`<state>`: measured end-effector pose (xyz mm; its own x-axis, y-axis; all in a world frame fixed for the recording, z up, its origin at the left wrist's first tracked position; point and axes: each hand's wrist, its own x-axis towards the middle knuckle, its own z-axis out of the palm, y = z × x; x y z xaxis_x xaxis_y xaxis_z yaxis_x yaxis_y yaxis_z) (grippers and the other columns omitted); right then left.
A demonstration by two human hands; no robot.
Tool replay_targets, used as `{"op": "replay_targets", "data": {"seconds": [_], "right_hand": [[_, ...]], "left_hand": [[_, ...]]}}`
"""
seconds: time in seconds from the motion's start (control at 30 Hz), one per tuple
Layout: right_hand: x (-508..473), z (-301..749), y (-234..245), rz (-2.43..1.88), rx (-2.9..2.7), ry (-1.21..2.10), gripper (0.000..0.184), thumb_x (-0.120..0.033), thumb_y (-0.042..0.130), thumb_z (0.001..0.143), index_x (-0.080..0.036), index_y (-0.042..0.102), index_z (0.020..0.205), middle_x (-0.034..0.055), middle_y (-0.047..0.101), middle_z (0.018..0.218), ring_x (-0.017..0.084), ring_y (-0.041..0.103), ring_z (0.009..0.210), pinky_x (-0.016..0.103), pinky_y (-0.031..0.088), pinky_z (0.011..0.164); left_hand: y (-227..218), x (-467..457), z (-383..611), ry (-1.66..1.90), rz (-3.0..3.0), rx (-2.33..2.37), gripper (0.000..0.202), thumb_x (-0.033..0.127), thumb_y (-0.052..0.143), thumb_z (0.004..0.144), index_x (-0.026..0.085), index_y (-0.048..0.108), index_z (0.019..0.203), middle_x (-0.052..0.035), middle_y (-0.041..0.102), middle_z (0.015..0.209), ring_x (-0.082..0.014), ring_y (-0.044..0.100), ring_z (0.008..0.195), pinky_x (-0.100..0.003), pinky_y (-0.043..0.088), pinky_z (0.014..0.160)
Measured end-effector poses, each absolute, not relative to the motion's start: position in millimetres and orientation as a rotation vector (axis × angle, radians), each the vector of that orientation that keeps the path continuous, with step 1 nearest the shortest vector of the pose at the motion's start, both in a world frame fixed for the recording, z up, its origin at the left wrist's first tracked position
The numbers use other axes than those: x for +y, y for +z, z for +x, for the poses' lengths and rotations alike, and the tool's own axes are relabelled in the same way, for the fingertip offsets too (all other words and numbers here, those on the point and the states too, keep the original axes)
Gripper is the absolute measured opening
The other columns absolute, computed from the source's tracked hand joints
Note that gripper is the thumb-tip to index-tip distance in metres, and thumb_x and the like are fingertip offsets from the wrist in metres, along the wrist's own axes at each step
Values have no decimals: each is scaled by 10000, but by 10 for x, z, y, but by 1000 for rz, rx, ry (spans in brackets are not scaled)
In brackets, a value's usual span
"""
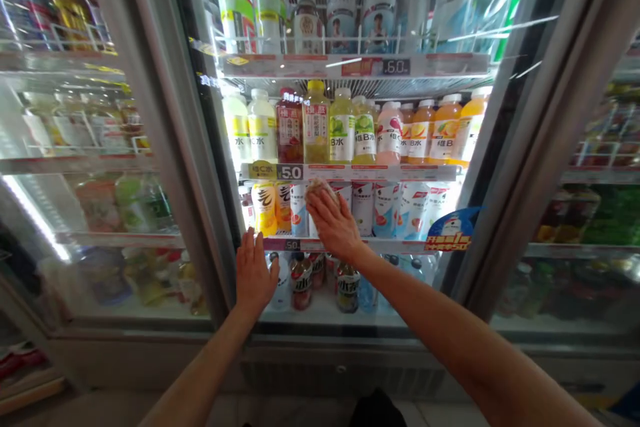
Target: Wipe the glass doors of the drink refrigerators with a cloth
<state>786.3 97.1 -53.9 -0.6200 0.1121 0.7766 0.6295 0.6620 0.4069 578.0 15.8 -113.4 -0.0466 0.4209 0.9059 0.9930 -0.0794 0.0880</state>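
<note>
My right hand (336,223) presses a crumpled, pale cloth (320,188) against the glass door (400,321) of a drinks fridge, just below the middle price strip. Most of the cloth is hidden under the fingers. Lower and to the left, my left hand (255,272) rests on the glass close to the door's left frame, its fingers stretched out and holding nothing. Behind the glass, rows of bottled drinks (316,127) stand on lit shelves.
A blue sticker (453,228) is stuck on the door at lower right. Metal door frames (167,113) run along both sides. More fridge doors with bottles (105,123) flank this one. A vent grille (345,380) lies below, above the tiled floor.
</note>
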Motion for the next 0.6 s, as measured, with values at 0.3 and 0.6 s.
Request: {"op": "replay_targets", "data": {"seconds": [0.3, 0.6], "right_hand": [[908, 7260, -583, -376, -2217, -879, 531, -115, 365, 884, -126, 314, 1412, 70, 320, 1487, 198, 150, 1419, 476, 123, 1166], [830, 6609, -527, -216, -2347, -836, 503, -141, 378, 877, -110, 366, 1378, 62, 306, 1496, 191, 167, 1416, 458, 142, 1176]], "left_hand": [[-1062, 10, 5408, -1026, -1525, -1547, 649, 240, 448, 839, 97, 194, 1419, -240, 244, 1473, -317, 197, 1393, -528, 275, 1086], [-1060, -144, 5143, -933, -1515, -1502, 665, 251, 444, 854, 110, 154, 1435, -239, 277, 1456, -315, 226, 1382, -527, 302, 1070]]}}
